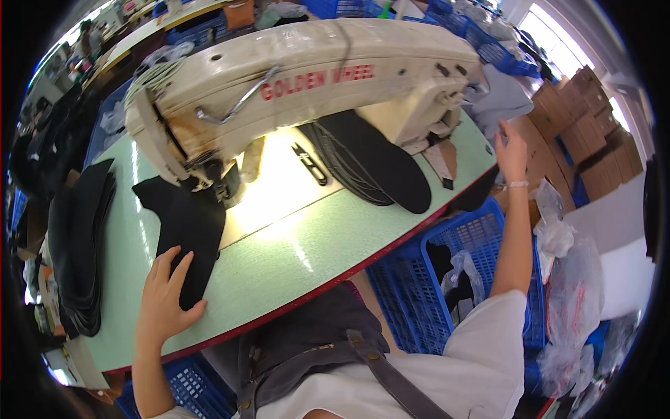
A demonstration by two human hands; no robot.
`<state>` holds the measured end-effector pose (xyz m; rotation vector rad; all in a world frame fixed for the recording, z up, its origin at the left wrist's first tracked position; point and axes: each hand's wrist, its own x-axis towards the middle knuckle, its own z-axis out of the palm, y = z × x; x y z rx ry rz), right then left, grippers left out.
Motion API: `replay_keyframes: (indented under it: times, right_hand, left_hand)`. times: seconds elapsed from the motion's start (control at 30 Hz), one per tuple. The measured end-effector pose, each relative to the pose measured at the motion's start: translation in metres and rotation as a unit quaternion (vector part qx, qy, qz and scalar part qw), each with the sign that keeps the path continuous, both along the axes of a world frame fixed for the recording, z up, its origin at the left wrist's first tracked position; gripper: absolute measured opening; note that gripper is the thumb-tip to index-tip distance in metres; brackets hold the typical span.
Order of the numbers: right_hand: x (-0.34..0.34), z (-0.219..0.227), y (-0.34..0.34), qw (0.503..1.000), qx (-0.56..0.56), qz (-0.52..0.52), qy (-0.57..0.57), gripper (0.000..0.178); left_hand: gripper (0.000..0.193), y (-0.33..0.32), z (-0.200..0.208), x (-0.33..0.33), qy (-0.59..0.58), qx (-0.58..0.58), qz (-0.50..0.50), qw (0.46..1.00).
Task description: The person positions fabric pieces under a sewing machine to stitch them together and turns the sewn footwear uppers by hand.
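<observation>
Fingers (183,269) of the left hand (159,300) are spread, resting on the near part of a black fabric piece (192,227). That piece lies on the left side of the green counter (258,286), its far end beside the head of a cream sewing machine (314,77). The right hand (514,157) is at the counter's right edge near a grey cloth (499,101), its fingers partly curled; I cannot tell whether they pinch anything. Thread snips (310,166) lie left of a fanned black stack (408,178). Another black pile (78,258) sits far left; a blue crate (399,307) stands below, right.
</observation>
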<state>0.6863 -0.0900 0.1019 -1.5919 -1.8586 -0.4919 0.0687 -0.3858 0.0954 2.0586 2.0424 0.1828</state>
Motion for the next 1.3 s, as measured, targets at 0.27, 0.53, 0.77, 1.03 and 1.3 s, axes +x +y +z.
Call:
replay_keyframes:
  times: [0.27,0.53,0.77,1.03,1.3]
  right_hand:
    - [-0.263,-0.002,-0.089,0.81,0.1,0.538,-0.21,0.03]
    - [-0.363,-0.042,-0.033,0.79,-0.034,0.592,-0.156,0.016]
    - [-0.407,-0.03,-0.009,0.757,-0.052,0.641,-0.116,0.014]
    - [-0.412,-0.027,0.019,0.711,-0.118,0.688,-0.091,0.015]
    - [-0.385,-0.023,0.028,0.652,-0.182,0.733,-0.066,0.017]
  left_hand:
    - [0.087,-0.016,0.013,-0.029,0.056,-0.094,-0.082,0.991]
    - [0.065,0.008,-0.019,-0.052,0.08,0.087,-0.196,0.973]
    - [0.04,0.036,-0.018,-0.046,0.075,0.22,-0.277,0.933]
    - [0.045,0.052,-0.005,-0.034,0.101,0.035,-0.249,0.963]
    - [0.041,0.061,-0.003,-0.024,0.227,0.212,-0.26,0.914]
